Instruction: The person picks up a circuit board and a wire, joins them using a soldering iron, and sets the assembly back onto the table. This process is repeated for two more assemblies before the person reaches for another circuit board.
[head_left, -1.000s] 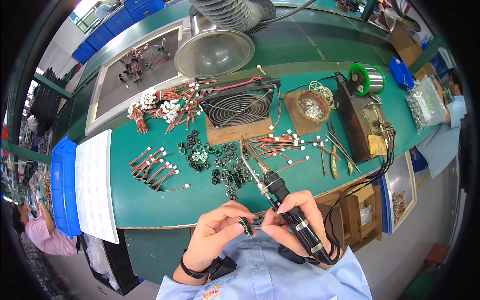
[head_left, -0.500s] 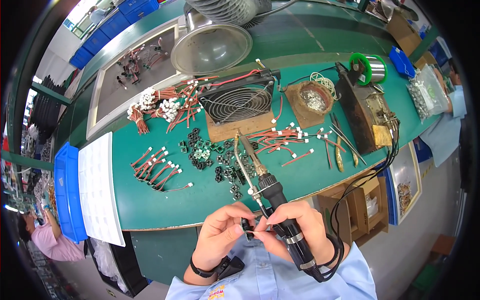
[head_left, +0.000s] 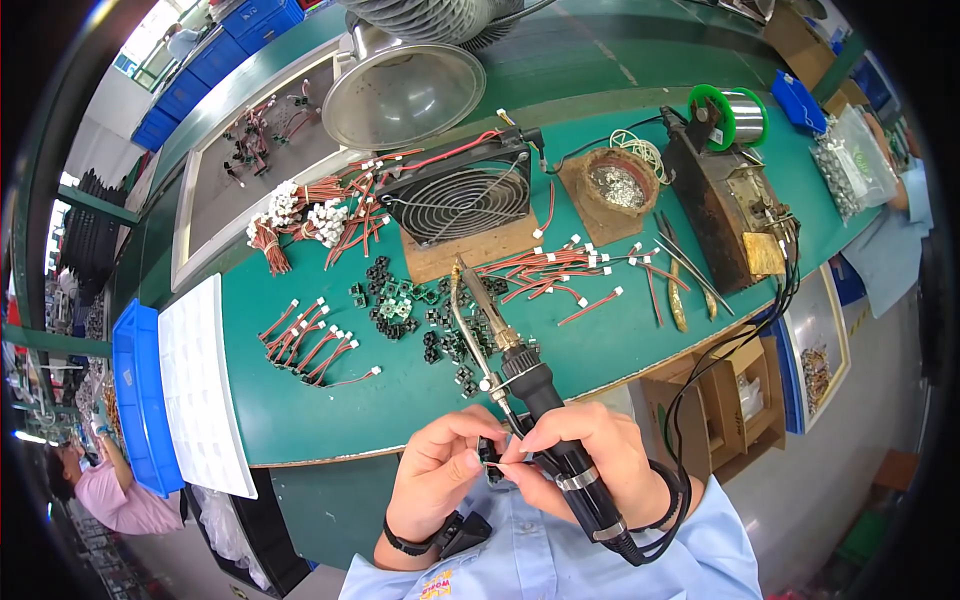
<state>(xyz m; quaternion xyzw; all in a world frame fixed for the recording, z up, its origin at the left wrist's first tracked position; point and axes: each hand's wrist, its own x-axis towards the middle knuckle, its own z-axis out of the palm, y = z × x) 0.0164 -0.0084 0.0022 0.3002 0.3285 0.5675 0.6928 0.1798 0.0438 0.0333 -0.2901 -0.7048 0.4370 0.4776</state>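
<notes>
Small dark part [head_left: 490, 460] sits just in front of the person's chest, beyond the near edge of the bench, its longer axis running roughly away from the body; which end is its front is too small to tell. The left hand [head_left: 438, 478] pinches it between thumb and fingertips. From the right, the right hand [head_left: 598, 458] brings its thumb and forefinger close together at a thin wire beside the part; how firmly they grip it I cannot tell.

That same hand also holds a black soldering iron [head_left: 533, 378], its long axis slanting from the wrist up and leftward, the tip pointing away from the person toward a black fan [head_left: 462, 203]. Below the tip, dark parts [head_left: 393, 310] lie clustered on the green bench [head_left: 310, 428]. Red-and-black leads [head_left: 545, 270] with white connectors lie to their right, and farther right stands a spool of solder [head_left: 740, 117].
</notes>
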